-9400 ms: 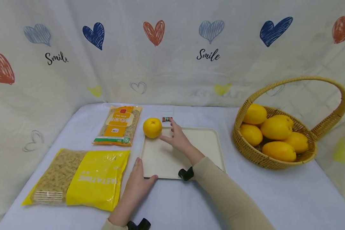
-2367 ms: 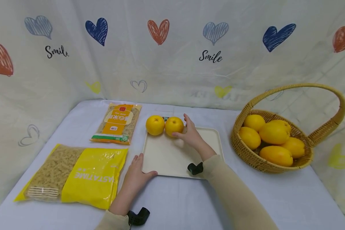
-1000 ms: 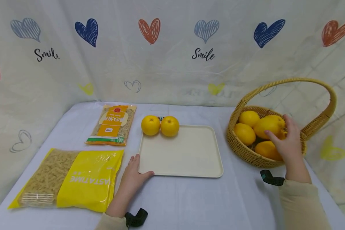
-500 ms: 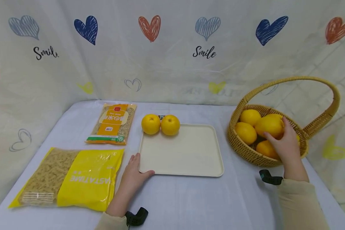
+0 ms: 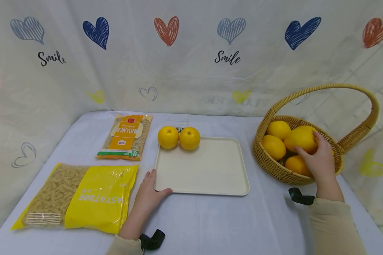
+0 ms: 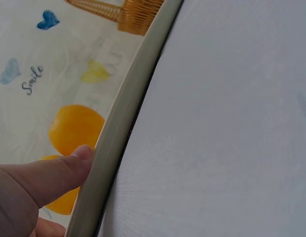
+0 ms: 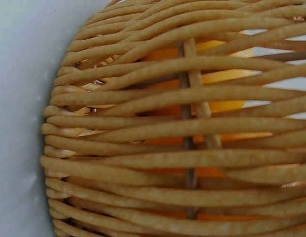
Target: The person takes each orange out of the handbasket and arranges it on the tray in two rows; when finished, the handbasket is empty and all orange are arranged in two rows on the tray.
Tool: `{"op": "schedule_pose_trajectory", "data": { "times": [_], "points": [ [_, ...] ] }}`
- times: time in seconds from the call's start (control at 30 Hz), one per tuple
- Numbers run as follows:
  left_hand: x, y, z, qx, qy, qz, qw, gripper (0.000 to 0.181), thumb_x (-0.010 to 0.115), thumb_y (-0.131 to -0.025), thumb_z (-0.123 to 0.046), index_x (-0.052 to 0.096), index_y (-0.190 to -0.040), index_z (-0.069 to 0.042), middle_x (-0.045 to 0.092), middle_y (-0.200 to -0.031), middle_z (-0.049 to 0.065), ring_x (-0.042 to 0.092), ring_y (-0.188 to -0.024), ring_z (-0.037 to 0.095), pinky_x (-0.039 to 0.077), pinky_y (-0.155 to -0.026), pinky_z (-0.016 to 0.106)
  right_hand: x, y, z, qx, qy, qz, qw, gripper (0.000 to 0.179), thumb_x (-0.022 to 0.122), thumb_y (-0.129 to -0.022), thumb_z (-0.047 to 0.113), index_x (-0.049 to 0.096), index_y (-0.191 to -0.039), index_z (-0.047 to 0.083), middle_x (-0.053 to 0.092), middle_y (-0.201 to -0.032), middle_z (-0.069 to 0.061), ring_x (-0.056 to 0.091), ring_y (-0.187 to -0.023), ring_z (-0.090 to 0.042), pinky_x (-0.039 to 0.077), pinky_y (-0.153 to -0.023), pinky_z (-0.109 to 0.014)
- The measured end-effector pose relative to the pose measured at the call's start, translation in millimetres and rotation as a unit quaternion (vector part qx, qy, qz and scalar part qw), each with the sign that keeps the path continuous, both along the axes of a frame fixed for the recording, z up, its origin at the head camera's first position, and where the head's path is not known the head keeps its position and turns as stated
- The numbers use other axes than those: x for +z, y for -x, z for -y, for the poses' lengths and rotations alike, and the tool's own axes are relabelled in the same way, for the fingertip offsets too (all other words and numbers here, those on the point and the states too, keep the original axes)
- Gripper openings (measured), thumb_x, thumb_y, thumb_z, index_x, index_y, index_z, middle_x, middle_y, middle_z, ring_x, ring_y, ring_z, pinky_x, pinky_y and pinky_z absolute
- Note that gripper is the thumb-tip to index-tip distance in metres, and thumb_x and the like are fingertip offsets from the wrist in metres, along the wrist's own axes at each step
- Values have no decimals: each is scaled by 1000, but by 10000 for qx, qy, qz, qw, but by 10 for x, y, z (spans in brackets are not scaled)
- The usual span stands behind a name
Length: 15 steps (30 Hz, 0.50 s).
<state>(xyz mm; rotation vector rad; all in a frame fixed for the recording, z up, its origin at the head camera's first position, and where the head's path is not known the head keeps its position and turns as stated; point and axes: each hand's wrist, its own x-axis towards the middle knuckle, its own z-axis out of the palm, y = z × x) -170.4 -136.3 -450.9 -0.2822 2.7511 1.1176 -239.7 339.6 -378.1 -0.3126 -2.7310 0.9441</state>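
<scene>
In the head view my right hand [image 5: 321, 157] is inside the wicker basket [image 5: 274, 169], its thumb and fingers around a large yellow mango-shaped fruit [image 5: 300, 139]. Woven basket wall [image 7: 182, 128] fills the right wrist view, so that hand is hidden there. My left hand [image 5: 146, 194] lies at the near left corner of a cream tray [image 5: 201, 170], fingers extended along its side and thumb at its front edge. The left wrist view shows the thumb [image 6: 59, 175] against the tray rim [image 6: 118, 113]. Two round yellow fruits [image 5: 168, 137] [image 5: 189, 138] sit side by side at the tray's far left corner.
More yellow fruits [image 5: 273, 147] lie in the basket, under its tall arched handle [image 5: 332, 86]. A yellow pasta bag [image 5: 99, 198] and a smaller orange-labelled grain bag [image 5: 125, 137] lie left of the tray. A small dark wrapper [image 5: 179, 129] shows behind the round fruits.
A second round fruit has come to stand beside the first on the tray. My right hand has left it, moved right to the basket and taken hold of the large fruit. The left hand stays.
</scene>
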Motion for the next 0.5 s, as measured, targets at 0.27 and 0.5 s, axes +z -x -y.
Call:
{"op": "schedule_pose_trajectory", "data": {
  "times": [0.27, 0.5],
  "points": [
    [10, 4, 8, 13, 0, -65, 10000, 95, 74, -73, -36, 20, -143, 0, 21, -150, 17, 14, -140, 32, 18, -111, 51, 5, -45, 36, -275, 379, -332, 9984, 79, 58, -85, 39, 16, -146, 12, 10, -149, -18, 19, -130, -40, 20, -108, -54],
    [26, -17, -4, 40, -119, -45, 9999, 95, 74, -73, -35, 20, -144, -1, 20, -150, 17, 13, -140, 32, 18, -111, 52, 81, -109, 99, -1061, 1392, -727, 9819, 75, 62, -82, 30, 17, -142, 31, 12, -147, 3, 25, -126, -18, 25, -108, -29]
  ]
}}
